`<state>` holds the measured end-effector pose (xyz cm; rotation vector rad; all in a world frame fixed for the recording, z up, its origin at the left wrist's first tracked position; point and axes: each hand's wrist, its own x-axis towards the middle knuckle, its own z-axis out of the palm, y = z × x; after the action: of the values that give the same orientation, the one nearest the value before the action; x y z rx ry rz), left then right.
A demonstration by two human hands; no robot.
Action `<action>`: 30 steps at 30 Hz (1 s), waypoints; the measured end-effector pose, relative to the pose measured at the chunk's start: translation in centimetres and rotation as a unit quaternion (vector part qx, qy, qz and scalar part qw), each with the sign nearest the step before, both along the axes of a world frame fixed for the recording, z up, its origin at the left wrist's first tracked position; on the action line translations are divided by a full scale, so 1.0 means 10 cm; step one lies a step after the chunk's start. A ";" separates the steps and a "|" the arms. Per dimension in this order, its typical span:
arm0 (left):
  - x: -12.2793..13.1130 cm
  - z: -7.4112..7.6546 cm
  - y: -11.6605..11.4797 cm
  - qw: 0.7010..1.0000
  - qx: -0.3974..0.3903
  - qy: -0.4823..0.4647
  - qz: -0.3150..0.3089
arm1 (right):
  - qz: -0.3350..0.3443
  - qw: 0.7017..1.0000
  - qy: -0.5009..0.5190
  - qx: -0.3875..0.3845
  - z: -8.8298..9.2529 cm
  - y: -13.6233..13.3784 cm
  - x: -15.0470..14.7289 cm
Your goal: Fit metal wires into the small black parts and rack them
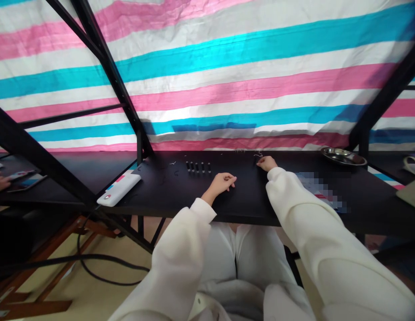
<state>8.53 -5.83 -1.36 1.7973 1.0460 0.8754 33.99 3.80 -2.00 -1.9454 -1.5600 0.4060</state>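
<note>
My left hand [224,182] hovers over or rests on the black table [244,205], fingers curled and thumb against the index finger; anything between them is too small to make out. Farther back and to the right, my right hand [267,163] is closed in a pinch at the tabletop. Thin white strands [259,154] lie right by its fingertips, and whether it grips one is unclear. Left of my hands, several short dark cylinders with pale tops [198,167] stand upright in a row. A thin white piece [173,162] and a dark curved bit [176,173] lie beyond them.
A white power-bank-like box [119,190] sits at the table's left end. A round metal dish [343,156] stands at the back right, and a blurred packet [323,189] lies beside my right forearm. Black frame posts [127,104] rise before striped sheeting. Another person's hand [0,182] shows far left.
</note>
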 end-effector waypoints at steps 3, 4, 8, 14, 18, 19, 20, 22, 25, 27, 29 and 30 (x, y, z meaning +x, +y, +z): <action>0.00 -0.01 0.00 1.000 0.013 -0.005 0.015 | -0.008 1.000 -0.009 -0.006 0.02 -0.04 0.01; 0.00 -0.01 0.01 0.999 0.022 -0.009 0.033 | -0.009 1.000 -0.019 -0.011 0.03 -0.06 0.01; -0.03 0.01 0.02 0.985 0.064 -0.029 0.159 | -0.009 0.996 -0.082 -0.029 0.04 -0.18 0.00; -0.09 0.04 0.03 0.961 0.103 -0.032 0.254 | 0.003 0.992 -0.123 -0.006 0.02 -0.35 -0.07; -0.09 0.03 0.02 0.967 0.107 -0.014 0.230 | 0.041 0.985 -0.167 -0.014 0.05 -0.40 -0.10; -0.09 0.02 0.02 0.968 0.109 -0.011 0.227 | 0.051 0.982 -0.182 -0.018 0.06 -0.41 -0.10; -0.09 0.02 0.02 0.968 0.111 -0.009 0.225 | 0.062 0.978 -0.198 -0.018 0.08 -0.42 -0.11; -0.09 0.01 0.03 0.968 0.116 -0.004 0.224 | 0.094 0.969 -0.228 0.001 0.11 -0.44 -0.12; -0.08 0.00 0.04 0.968 0.121 0.001 0.220 | 0.156 0.953 -0.258 0.031 0.17 -0.43 -0.15; -0.08 0.00 0.04 0.968 0.124 0.004 0.216 | 0.184 0.945 -0.270 0.025 0.19 -0.40 -0.19; -0.08 0.01 0.03 0.969 0.127 0.008 0.212 | 0.188 0.942 -0.280 -0.003 0.21 -0.35 -0.23; -0.08 0.02 0.03 0.969 0.128 0.010 0.210 | 0.185 0.940 -0.284 -0.021 0.22 -0.33 -0.26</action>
<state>7.71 -5.57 -1.20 1.8232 1.4107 1.2989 31.43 0.54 0.18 -1.8949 -2.3191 0.0118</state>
